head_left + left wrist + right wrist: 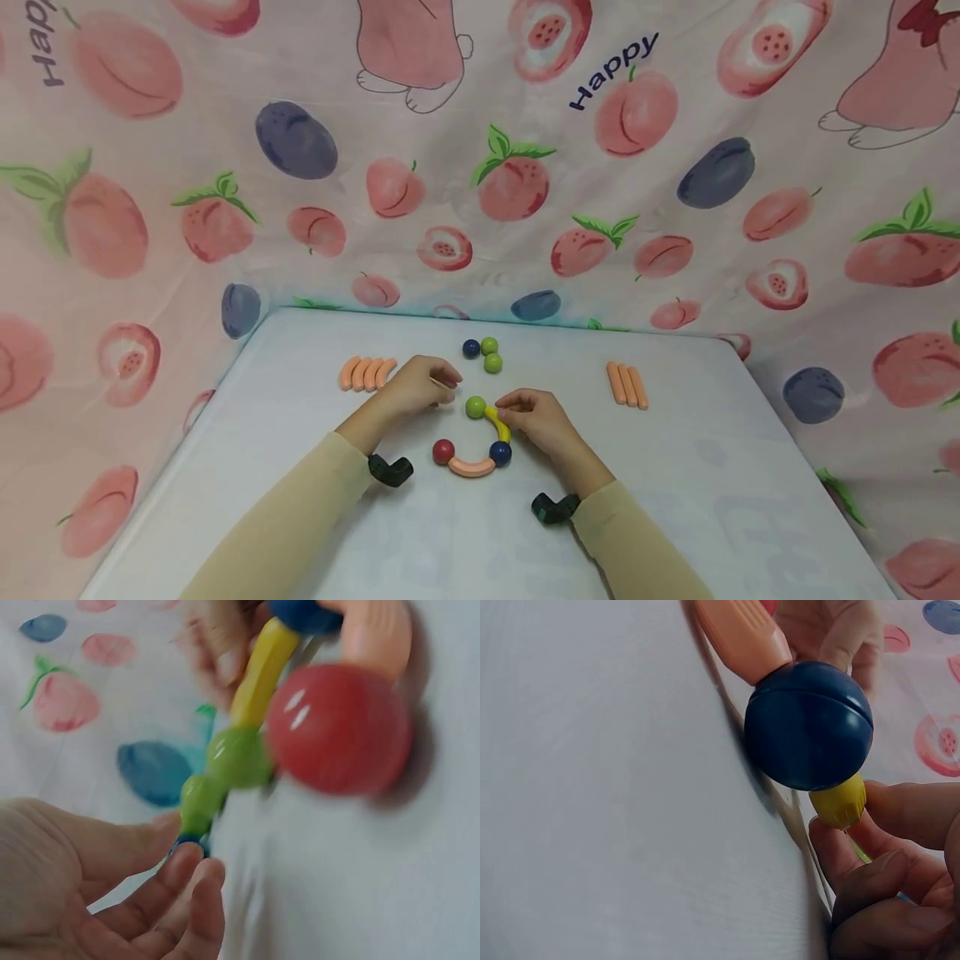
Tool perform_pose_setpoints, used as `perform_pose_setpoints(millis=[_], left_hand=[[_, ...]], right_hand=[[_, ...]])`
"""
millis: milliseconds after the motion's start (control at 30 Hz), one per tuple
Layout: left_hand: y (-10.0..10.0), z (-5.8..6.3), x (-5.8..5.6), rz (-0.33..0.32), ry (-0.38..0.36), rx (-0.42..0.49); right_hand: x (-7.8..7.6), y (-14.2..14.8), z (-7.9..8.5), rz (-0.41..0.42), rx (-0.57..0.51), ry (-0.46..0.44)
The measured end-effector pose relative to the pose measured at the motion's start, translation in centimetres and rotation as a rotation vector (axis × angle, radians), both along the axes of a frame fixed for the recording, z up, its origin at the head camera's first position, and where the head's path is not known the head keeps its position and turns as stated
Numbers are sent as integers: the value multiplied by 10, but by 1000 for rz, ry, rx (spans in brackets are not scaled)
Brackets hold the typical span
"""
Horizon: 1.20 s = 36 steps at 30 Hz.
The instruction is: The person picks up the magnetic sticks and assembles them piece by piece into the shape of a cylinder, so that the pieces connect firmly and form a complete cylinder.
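Note:
On the white table a partial ring of toy pieces runs from a red ball (443, 452) through a curved peach stick (472, 468), a dark blue ball (500, 452) and a curved yellow stick (502, 427) to a green ball (476, 407). My right hand (534, 419) pinches the yellow stick between thumb and fingers; the right wrist view shows the yellow end (840, 802) between them, below the blue ball (808, 725). Left of the green ball, my left hand (422, 386) hovers with relaxed fingers, holding nothing.
Behind the ring sit a dark blue ball (471, 348) and two green balls (492, 362). Several curved peach sticks (360, 373) lie by the left hand, and three straight ones (627, 385) at right. A fruit-print cloth (450, 183) hangs behind the table.

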<state>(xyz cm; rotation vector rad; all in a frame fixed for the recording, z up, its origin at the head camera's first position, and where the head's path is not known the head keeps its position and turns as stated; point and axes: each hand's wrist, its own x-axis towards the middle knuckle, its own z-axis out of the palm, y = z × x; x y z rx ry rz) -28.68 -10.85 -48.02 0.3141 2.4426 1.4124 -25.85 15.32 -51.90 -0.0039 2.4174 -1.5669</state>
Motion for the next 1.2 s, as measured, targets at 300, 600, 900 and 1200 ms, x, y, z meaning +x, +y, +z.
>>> perform_pose_setpoints(millis=[300,600,900,1200], left_hand=[[-51,13,-2,268,126,-49],[-69,12,1,440,75,-44],[-64,3,2,425,75,-41],[-51,-5,8,304,37,-93]], right_hand=[[0,0,-1,2,6,13],[1,0,-1,1,-1,19],[1,1,-1,-1,-7,39],[1,0,-2,-1,3,33]])
